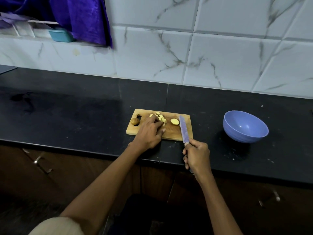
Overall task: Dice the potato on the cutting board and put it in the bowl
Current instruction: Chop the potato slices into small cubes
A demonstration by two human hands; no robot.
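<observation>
Nearest the camera, the right hand is hovering over the front edge of the black worktop, its grip clamped round the handle of a purple knife whose blade is pointing toward 12 o'clock and lying along the right end of the wooden cutting board. At 9 o'clock from that hand, the left hand is reaching onto the board with its fingers stretched forward, grip apart, the fingertips resting on a loose heap of diced potato pieces near the board's far edge. Just to the 3 o'clock side of the heap, a half potato is lying cut face up, just beside the knife blade; whether the two are touching cannot be told. At the board's 9 o'clock end, beside the handle slot, a small brown potato piece is sitting with its skin on. Well apart from the board, at 3 o'clock, a blue bowl is standing on the worktop, showing nothing inside. Farther off, marbled white wall tiles are rising behind the worktop, and toward 10 o'clock a purple cloth is hanging over a ledge next to a small teal container.
</observation>
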